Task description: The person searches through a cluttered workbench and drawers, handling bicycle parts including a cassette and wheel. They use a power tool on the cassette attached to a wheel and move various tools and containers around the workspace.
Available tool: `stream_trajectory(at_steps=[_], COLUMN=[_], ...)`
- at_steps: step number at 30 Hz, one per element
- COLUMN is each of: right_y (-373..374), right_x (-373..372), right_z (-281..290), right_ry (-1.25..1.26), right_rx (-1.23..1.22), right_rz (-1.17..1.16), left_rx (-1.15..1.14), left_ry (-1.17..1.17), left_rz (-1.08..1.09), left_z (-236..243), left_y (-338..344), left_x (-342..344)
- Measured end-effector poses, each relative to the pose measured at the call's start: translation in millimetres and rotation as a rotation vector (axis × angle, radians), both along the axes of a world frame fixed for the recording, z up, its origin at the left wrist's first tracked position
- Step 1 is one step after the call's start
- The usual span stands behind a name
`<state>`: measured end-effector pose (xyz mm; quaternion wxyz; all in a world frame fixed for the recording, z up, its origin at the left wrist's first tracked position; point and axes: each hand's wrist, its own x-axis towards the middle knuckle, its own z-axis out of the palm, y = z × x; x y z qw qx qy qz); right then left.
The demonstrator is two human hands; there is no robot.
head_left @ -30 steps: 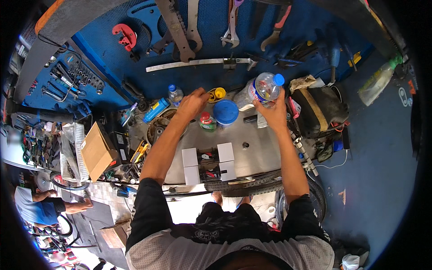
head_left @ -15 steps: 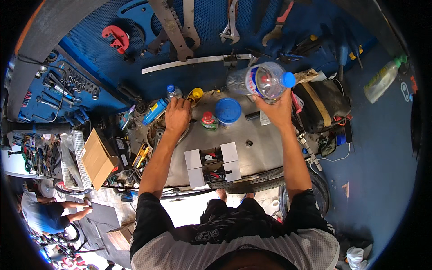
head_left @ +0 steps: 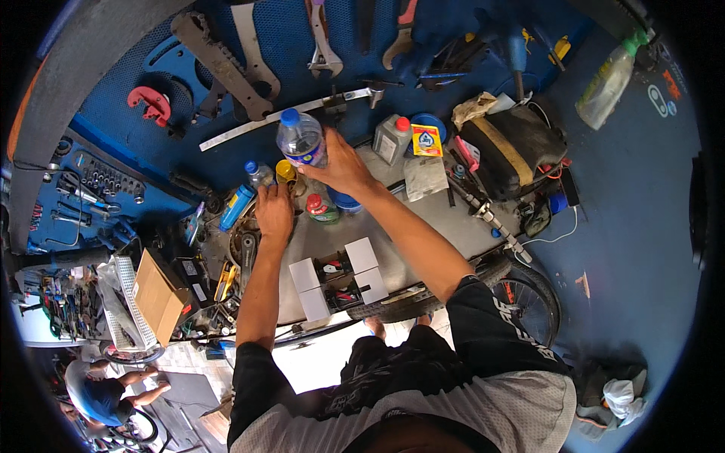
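Note:
My right hand (head_left: 343, 167) is closed round the side of a large clear plastic bottle (head_left: 311, 140) with a blue cap, held upright above the back of the metal bench (head_left: 411, 219). My left hand (head_left: 274, 214) has its fingers round a small clear plastic bottle (head_left: 260, 175), also blue-capped; its lower part is hidden by the fingers. Beside that bottle stands a yellow cup (head_left: 285, 172), and a blue bottle (head_left: 237, 207) leans to the left. Between my arms is a small green bottle (head_left: 322, 212) with a red cap. A blue round container (head_left: 345, 201) is partly hidden by my right forearm.
An opened white box (head_left: 308, 272) with dark parts lies at the bench front, near a bicycle tyre (head_left: 408, 300). A grey bottle (head_left: 389, 145), yellow sachet (head_left: 427, 141) and black bag (head_left: 517, 151) sit at the back right. Tools hang above. Another person (head_left: 102, 392) is low at left.
My right hand has carried the large bottle left, close to my left hand. The grey bottle and yellow sachet have come into sight. The whole view has shifted; my left hand stays at the small bottle.

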<state>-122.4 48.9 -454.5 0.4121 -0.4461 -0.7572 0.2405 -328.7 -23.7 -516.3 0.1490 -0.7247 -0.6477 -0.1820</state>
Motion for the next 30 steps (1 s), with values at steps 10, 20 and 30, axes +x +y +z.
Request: stream_trajectory(at_steps=[10,20,30], right_y=[18.3,-40.5,-46.5], right_x=[130.4,173.5,177.2], right_z=[2.3,10.6,-16.6], right_ry=[-0.491,-0.464,-0.32], right_rx=[-0.069,-0.28,-0.196], right_rz=[-0.622,-0.09,0.02], left_rx=[-0.008,-0.051,-0.116], left_ry=[-0.296,-0.583,-0.715], left_rz=[0.147,0.177,0.307], left_z=[42.1,50.6,51.7], left_y=[-62.0,-159.2,-203.2], left_x=[-4.6,-13.7,8.0])
